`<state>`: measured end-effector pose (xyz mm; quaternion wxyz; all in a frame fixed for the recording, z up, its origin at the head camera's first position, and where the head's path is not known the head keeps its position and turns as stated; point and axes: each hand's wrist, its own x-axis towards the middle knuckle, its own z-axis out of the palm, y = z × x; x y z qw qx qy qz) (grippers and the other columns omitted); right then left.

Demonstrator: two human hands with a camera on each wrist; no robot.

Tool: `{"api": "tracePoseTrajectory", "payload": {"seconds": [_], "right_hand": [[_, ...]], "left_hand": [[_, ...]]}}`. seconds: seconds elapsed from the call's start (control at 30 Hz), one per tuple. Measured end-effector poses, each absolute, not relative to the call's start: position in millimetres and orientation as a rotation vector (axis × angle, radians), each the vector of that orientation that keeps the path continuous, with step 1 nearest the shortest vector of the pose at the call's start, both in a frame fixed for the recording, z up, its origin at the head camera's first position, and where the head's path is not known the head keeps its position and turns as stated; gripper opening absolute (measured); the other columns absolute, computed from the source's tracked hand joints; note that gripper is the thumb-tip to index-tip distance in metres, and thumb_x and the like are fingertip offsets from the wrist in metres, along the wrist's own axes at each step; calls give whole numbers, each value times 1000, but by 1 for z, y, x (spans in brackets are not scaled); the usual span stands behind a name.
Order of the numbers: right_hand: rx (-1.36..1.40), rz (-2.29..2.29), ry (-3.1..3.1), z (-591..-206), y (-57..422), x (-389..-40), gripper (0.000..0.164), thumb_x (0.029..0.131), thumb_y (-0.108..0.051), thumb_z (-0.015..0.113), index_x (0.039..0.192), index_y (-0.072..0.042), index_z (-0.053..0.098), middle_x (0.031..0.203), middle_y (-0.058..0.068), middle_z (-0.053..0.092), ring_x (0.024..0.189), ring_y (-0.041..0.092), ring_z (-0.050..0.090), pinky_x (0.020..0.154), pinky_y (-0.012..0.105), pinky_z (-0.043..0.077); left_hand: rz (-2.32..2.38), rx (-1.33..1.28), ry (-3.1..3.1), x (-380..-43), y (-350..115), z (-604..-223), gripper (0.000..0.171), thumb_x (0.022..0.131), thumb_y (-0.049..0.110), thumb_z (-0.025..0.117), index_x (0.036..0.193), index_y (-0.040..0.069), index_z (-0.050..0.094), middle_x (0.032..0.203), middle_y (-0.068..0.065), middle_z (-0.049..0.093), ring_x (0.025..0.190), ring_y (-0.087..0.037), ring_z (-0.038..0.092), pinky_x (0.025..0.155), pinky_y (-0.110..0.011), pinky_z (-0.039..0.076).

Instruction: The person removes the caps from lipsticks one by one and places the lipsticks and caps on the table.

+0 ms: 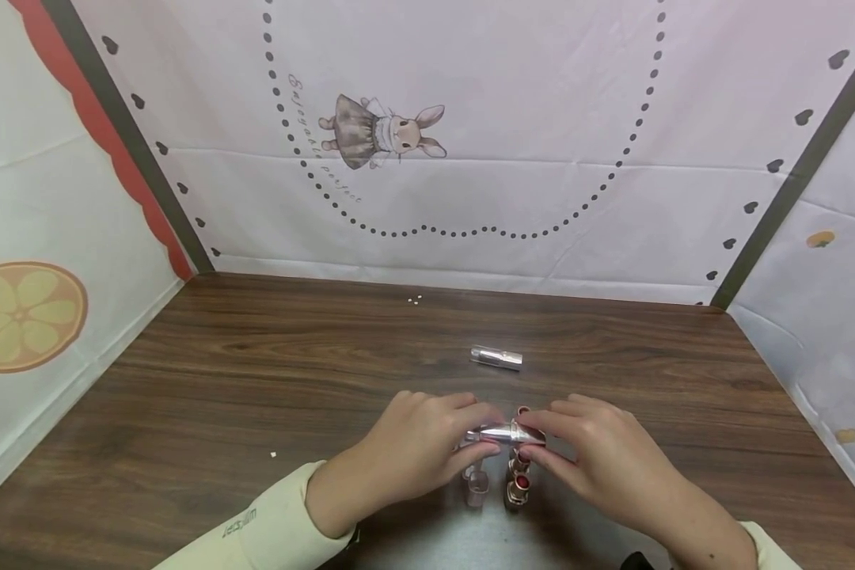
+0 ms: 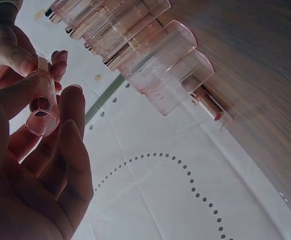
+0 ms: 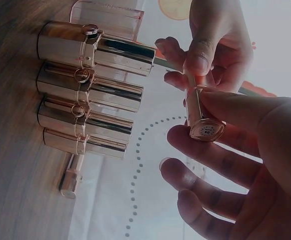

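Observation:
Both hands meet over one lipstick [image 1: 504, 432], held level above the table. My left hand [image 1: 422, 439] pinches its clear cap [image 2: 44, 117] between thumb and fingers; a dark red tip shows inside. At the other end my right hand [image 1: 598, 443] grips the shiny base [image 3: 205, 131], which bears a round label. Below them several uncapped lipsticks [image 1: 517, 492] stand upright in a row, partly hidden by the hands. Left of that row stand clear pinkish caps [image 1: 476, 489]. A silvery lipstick tube [image 1: 496, 358] lies on its side farther back.
The brown wood-grain table [image 1: 292, 356] extends around the hands. A printed white cloth [image 1: 499, 103] forms a wall at the back, with more cloth at both sides. Small white bits [image 1: 415, 300] lie near the back edge, and another white scrap [image 1: 273, 454] lies at the left.

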<state>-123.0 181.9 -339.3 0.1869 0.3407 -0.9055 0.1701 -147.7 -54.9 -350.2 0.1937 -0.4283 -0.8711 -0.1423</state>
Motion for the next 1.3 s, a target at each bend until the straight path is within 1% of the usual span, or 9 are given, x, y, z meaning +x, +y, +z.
{"api": "tracePoseTrajectory", "payload": {"seconds": [0.13, 0.23, 0.47, 0.67, 0.77, 0.97, 1.1, 1.2, 1.3], "right_hand": [[958, 479, -2559, -341, 180, -122, 22, 83, -29, 81, 103, -24, 76, 87, -16, 70, 76, -2, 58, 63, 22, 50], [955, 463, -2570, -342, 179, -121, 23, 83, -29, 81, 104, -23, 76, 89, -15, 71, 78, 1, 61, 66, 25, 52], [989, 467, -2548, -346, 175, -120, 23, 81, -29, 82, 102, -21, 75, 86, -14, 69, 75, 0, 58, 64, 24, 51], [1026, 474, -2542, -347, 174, -120, 24, 78, -30, 85, 99, -22, 74, 81, -18, 63, 71, -3, 50, 60, 20, 45], [1036, 467, -2530, -347, 174, -121, 25, 78, -30, 85, 99, -22, 74, 81, -17, 63, 71, -2, 51, 60, 21, 45], [1014, 418, -2513, -347, 173, -121, 26, 79, -32, 84, 101, -22, 76, 86, -15, 69, 73, 1, 56, 62, 24, 49], [1003, 398, -2518, -346, 173, -120, 26, 80, -33, 83, 103, -23, 76, 88, -13, 71, 73, 3, 57, 63, 26, 50], [984, 363, -2532, -345, 174, -120, 26, 80, -33, 83, 103, -22, 76, 89, -12, 72, 74, 5, 61, 64, 29, 52], [952, 327, -2538, -345, 175, -120, 28, 78, -32, 85, 102, -22, 76, 86, -12, 71, 73, 5, 60, 63, 28, 52]], "left_hand": [[-389, -1188, -2443, -148, -55, -351, 26, 88, 43, 73, 109, 27, 71, 82, 16, 65, 52, 3, 44, 44, -14, 26], [-381, -1184, -2441, -148, -54, -352, 26, 88, 43, 74, 107, 26, 71, 81, 15, 65, 52, 4, 43, 44, -14, 26], [-348, -1186, -2436, -147, -54, -353, 29, 87, 51, 72, 103, 27, 70, 82, 16, 64, 52, 3, 48, 44, -14, 27], [-332, -1204, -2449, -147, -54, -353, 28, 88, 53, 70, 98, 27, 70, 78, 14, 60, 50, 2, 41, 43, -15, 23], [-351, -1214, -2460, -146, -54, -352, 27, 89, 53, 69, 99, 27, 71, 78, 14, 60, 50, 3, 39, 43, -14, 23], [-355, -1219, -2453, -146, -54, -351, 29, 90, 52, 67, 101, 26, 71, 76, 13, 58, 50, 2, 39, 43, -15, 24], [-369, -1222, -2451, -146, -54, -352, 28, 91, 52, 66, 104, 27, 71, 76, 14, 58, 50, 2, 40, 43, -15, 25], [-380, -1212, -2448, -146, -55, -352, 28, 90, 50, 68, 105, 27, 72, 77, 14, 60, 51, 3, 41, 44, -15, 27], [-426, -1200, -2440, -148, -56, -352, 28, 88, 47, 71, 105, 26, 72, 78, 14, 62, 52, 5, 41, 44, -14, 29]]}}
